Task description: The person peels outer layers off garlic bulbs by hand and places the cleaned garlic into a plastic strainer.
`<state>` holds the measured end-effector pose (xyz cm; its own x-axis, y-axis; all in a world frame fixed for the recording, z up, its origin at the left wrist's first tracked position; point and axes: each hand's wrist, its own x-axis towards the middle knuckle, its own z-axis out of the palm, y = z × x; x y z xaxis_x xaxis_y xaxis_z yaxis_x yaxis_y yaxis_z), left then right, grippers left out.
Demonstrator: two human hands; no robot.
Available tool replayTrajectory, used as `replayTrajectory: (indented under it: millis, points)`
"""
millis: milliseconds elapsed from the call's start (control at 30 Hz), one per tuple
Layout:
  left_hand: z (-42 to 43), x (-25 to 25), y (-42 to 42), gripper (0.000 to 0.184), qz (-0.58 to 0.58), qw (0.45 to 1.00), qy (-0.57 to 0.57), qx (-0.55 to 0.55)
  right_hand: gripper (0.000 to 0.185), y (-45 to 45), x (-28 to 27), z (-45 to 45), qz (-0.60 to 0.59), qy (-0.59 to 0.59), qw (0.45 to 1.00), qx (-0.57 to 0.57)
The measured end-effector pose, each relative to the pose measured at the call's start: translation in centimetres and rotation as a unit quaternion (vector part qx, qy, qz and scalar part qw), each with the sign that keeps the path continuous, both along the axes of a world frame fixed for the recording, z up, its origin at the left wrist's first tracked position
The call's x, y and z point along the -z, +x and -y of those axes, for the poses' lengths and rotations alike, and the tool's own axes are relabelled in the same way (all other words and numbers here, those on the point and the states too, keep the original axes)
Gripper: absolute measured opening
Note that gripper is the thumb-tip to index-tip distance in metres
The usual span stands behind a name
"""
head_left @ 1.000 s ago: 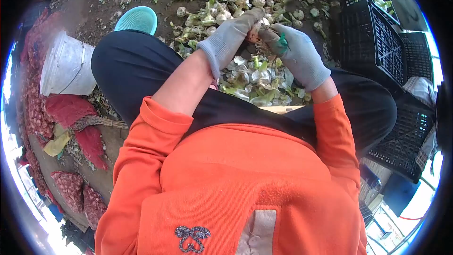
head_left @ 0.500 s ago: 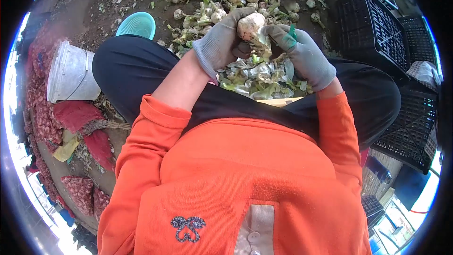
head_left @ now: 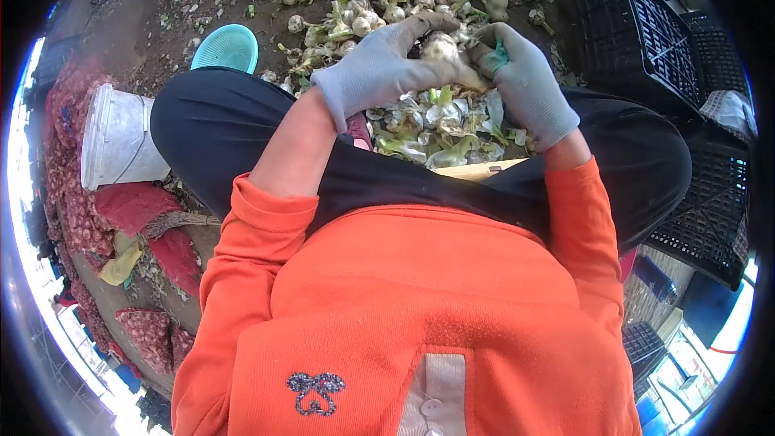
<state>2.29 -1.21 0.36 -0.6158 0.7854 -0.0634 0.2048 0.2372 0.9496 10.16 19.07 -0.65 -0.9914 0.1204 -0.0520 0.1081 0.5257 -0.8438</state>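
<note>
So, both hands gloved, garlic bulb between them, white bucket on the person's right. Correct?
Wrong side: the head view shows the white bucket on the person's left. The rest holds: left hand and right hand gloved, garlic bulb between them.

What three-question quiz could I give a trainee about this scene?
1. Which shows a small green patch: the grey-gloved left hand or the grey-gloved right hand?
2. True or false: the white plastic bucket stands on the person's left side.
3. The left hand holds: A) a shiny red tomato; B) a round, whitish garlic bulb; C) a blue plastic cup.

Key: 1. The right hand. 2. True. 3. B.
</note>
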Motion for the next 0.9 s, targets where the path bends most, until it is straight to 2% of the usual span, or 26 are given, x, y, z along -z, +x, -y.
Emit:
replayTrajectory:
  millis: [100, 133, 233, 267, 367, 467, 567, 700, 767, 900]
  points:
    - [-0.5, 2.0, 0.0, 0.063, -0.061, 0.995, 0.082, -0.022, 0.028, -0.3, 1.0, -0.8, 0.062, -0.209, 0.975, 0.044]
    - [-0.6, 2.0, 0.2, 0.066, 0.051, 0.993, 0.102, -0.029, 0.031, -0.2, 0.9, -0.9, 0.050, -0.214, 0.975, 0.021]
    - [-0.1, 0.9, -0.4, 0.064, 0.189, 0.978, 0.074, -0.057, 0.034, 0.6, -1.1, 0.1, 0.072, -0.247, 0.966, -0.003]
    - [-0.1, 0.3, -0.4, 0.062, 0.104, 0.993, 0.018, -0.053, 0.035, 0.8, -1.6, 0.2, 0.065, -0.207, 0.975, -0.043]
    - [0.0, 0.7, 0.2, 0.059, 0.160, 0.983, 0.081, -0.044, 0.034, 0.6, -1.1, -0.2, 0.055, -0.020, 0.994, -0.089]
    - [0.1, 2.9, -0.3, 0.057, -0.004, 0.997, 0.077, -0.012, 0.032, 0.6, -1.6, -0.5, 0.115, -0.077, 0.987, -0.076]
    - [0.6, 0.3, 0.0, 0.058, 0.160, 0.983, 0.090, 0.003, 0.034, 0.7, -2.1, -0.8, 0.155, -0.230, 0.959, -0.062]
    - [1.1, 0.2, -0.6, 0.061, 0.218, 0.966, 0.136, 0.007, 0.028, 1.2, -2.5, -0.5, 0.182, -0.397, 0.900, -0.005]
    - [1.2, 0.6, -0.8, 0.059, 0.250, 0.956, 0.154, 0.014, 0.027, 1.0, -1.9, -0.4, 0.176, -0.434, 0.884, 0.005]
    - [1.4, 2.7, -1.5, 0.053, 0.400, 0.862, 0.308, 0.040, 0.025, 0.8, -1.1, -0.1, 0.113, -0.524, 0.844, 0.022]
